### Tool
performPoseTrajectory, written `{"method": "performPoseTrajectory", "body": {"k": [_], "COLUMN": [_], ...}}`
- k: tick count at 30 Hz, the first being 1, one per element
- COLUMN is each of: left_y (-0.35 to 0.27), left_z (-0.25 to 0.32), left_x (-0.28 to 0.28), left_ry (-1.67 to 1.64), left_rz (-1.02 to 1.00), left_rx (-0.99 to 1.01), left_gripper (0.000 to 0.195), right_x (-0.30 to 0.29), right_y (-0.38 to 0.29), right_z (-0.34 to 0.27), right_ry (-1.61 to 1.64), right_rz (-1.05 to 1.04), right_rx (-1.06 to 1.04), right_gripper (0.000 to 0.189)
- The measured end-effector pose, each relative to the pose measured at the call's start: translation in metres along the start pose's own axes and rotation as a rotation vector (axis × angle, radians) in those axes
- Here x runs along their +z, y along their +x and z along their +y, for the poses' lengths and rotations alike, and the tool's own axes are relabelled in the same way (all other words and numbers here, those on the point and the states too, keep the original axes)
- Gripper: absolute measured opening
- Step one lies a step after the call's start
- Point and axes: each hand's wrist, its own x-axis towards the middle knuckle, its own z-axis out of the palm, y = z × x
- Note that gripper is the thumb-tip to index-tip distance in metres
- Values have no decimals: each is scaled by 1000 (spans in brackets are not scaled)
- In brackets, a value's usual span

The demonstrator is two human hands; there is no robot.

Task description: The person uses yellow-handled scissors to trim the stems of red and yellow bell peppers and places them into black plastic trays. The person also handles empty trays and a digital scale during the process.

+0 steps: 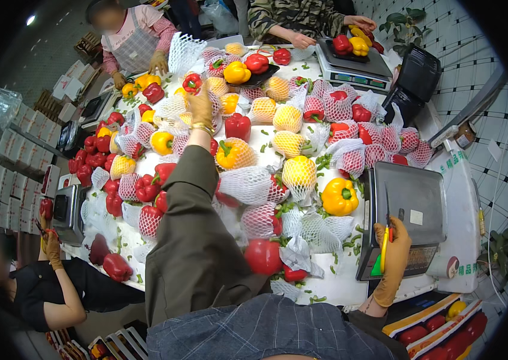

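Observation:
My left hand [201, 108], in a tan glove, is stretched across the table among bell peppers in foam nets. A red bell pepper [192, 83] lies at its fingertips; whether the fingers hold anything is hidden. My right hand [393, 256], also gloved, is shut on scissors with red and yellow handles [385, 249], the blades pointing away from me. It is over the front of a weighing scale [423, 193]. Just left of the scale sits a bare yellow bell pepper [340, 196]. Nearer my body lies a large red bell pepper [263, 257] beside empty foam nets [315, 231].
Netted peppers and cut green stems cover much of the white table [240, 310]. At the far side stands another scale [353, 63] holding peppers on a black tray. Co-workers' hands [302, 40] are around the table. Boxed peppers [434, 330] stand below at right.

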Motion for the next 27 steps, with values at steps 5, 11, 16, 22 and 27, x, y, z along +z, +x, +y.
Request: {"method": "performPoseTrajectory", "body": {"k": [5, 11, 16, 22, 27], "left_y": [-59, -63, -124, -264, -332], "left_z": [-59, -55, 34, 151, 165], "left_x": [25, 32, 10, -87, -142], "left_ry": [961, 837, 112, -225, -253], "left_rz": [-314, -186, -617, -1135, -1144], "left_rx": [42, 39, 378, 413, 632], "left_gripper": [114, 111, 115, 128, 135], "right_x": [14, 20, 48, 89, 83], "right_y": [6, 7, 9, -15, -70], "right_z": [1, 16, 2, -46, -78], "right_ry": [7, 130, 696, 1019, 992], "right_rz": [-83, -109, -311, -570, -709], "right_rx": [-9, -1, -48, -256, -323], "right_gripper": [45, 43, 60, 104, 40]}}
